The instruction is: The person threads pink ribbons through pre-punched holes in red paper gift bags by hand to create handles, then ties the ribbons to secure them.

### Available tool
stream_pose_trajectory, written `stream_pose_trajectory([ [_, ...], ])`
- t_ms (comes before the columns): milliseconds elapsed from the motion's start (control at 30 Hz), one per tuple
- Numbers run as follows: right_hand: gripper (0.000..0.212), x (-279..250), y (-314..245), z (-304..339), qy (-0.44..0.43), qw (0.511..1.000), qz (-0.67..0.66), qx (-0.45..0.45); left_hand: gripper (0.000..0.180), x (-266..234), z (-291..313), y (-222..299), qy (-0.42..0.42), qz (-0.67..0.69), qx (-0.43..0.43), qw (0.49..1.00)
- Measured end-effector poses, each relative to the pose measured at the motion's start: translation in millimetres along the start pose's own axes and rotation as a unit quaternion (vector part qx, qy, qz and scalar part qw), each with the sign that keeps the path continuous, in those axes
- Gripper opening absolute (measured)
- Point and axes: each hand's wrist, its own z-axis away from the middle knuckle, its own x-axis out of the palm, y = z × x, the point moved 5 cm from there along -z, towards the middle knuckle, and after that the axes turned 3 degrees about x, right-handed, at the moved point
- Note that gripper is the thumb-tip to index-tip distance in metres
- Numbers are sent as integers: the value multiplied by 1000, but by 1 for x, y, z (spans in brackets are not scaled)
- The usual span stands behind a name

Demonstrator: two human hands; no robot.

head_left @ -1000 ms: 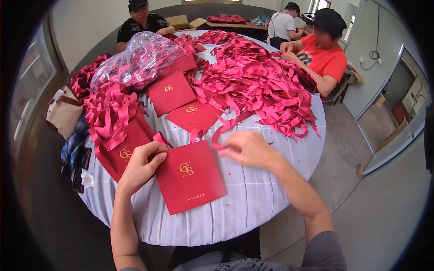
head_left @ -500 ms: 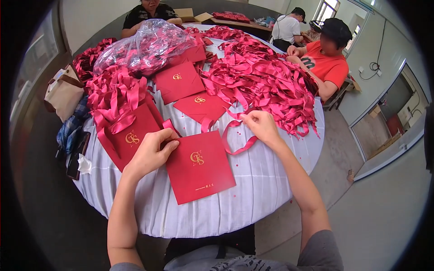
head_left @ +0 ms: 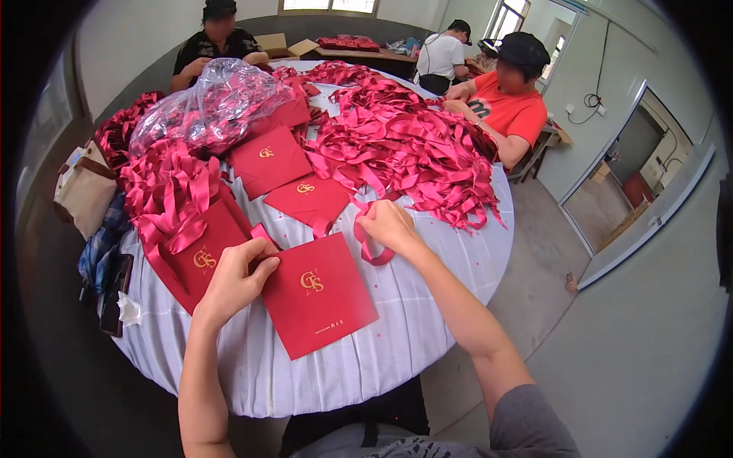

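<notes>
My left hand [head_left: 238, 281] pinches the upper left corner of a flat red paper bag [head_left: 319, 298] with a gold emblem. Its face is turned up, above the near part of the table. Closed fingers of my right hand [head_left: 389, 227] grip a pink-red satin ribbon [head_left: 362, 237], which hangs in a loop just beyond the bag's upper right corner. A short piece of ribbon shows at the bag's top edge; whether it joins the loop I cannot tell. Left of my left hand lies another red bag [head_left: 200, 256]. Two more bags lie ahead, one of them this red bag [head_left: 309, 200].
A large ribbon heap [head_left: 405, 145] covers the table's far right. Another ribbon pile [head_left: 168, 187] and a clear plastic sack [head_left: 214, 107] fill the left. A phone [head_left: 116, 298] and crumpled tissue [head_left: 130, 309] lie at the left edge. Co-workers sit around the white-clothed table [head_left: 427, 320].
The whole view has shifted, so the table sits further left. My right hand has come closer to the bag, and the ribbon loop looks narrower. My left hand keeps its pinch.
</notes>
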Motion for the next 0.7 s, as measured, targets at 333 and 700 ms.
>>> stream_pose_trajectory([
  [333, 38, -11, 29, -11, 82, 976, -200, -40, 10, -5, -1, 9, 8, 29, -12, 999],
  [700, 31, 5, -5, 3, 96, 992, -61, -55, 9, -10, 0, 6, 17, 7, -22, 1000],
])
